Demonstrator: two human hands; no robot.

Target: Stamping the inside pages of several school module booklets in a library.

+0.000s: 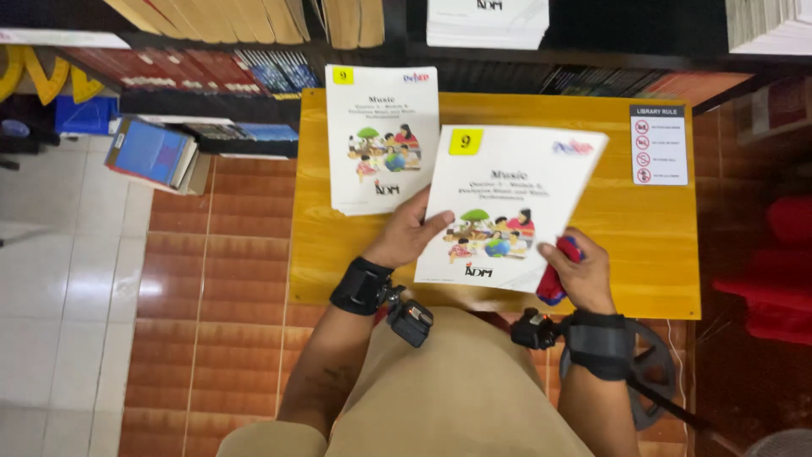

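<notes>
Over wooden desk [643, 245], left hand [406, 237] pinching glossy booklet [507, 207], right hand [579, 271] gripping red-blue tool [554, 283].

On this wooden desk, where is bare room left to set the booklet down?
Bare wood shows on the desk between the held booklet and the rules sticker, and below that sticker. A narrower strip lies left of the booklet stack. The middle is crowded by both booklets and both hands.
</notes>
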